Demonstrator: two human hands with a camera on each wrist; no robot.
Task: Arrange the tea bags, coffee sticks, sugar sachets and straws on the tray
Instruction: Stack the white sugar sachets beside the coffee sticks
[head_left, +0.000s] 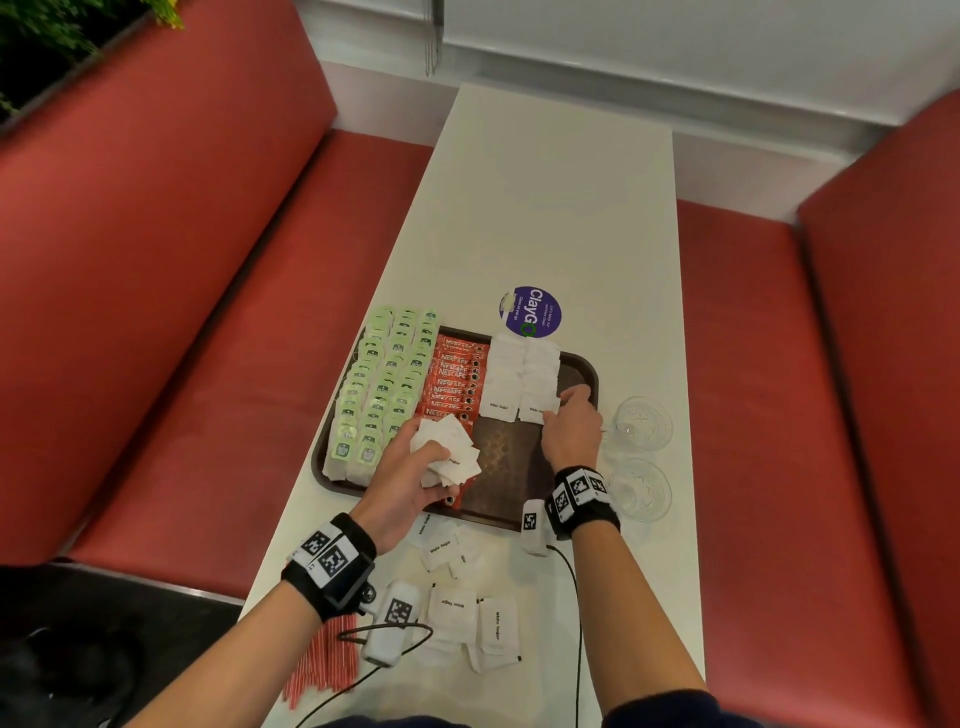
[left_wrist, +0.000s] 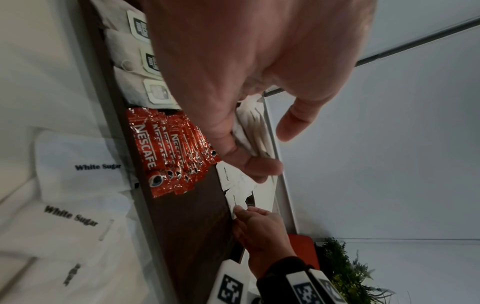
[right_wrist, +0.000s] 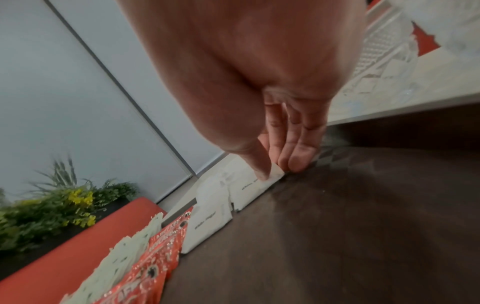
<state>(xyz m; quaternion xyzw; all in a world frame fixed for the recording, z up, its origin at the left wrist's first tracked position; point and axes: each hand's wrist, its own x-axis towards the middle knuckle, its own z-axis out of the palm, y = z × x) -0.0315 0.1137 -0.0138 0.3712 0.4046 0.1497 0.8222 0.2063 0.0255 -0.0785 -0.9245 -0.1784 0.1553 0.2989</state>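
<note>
A brown tray (head_left: 511, 467) holds tea bags (head_left: 379, 395) with green tags on its left, red coffee sticks (head_left: 454, 379) in the middle and two columns of white sugar sachets (head_left: 522, 374) on the right. My left hand (head_left: 431, 457) hovers over the tray's near middle and grips a loose bundle of sugar sachets (left_wrist: 254, 131). My right hand (right_wrist: 280, 164) pinches the corner of the nearest sachet (right_wrist: 254, 189) in the right column, thumb on top. More sugar sachets (head_left: 472, 618) lie on the table before the tray. Red straws (head_left: 327, 660) lie at the near left edge.
Two clear glasses (head_left: 641, 423) (head_left: 641, 491) stand just right of the tray, close to my right wrist. A purple round sticker (head_left: 531, 312) lies beyond the tray. Red bench seats flank the narrow white table. The tray's near right part is bare.
</note>
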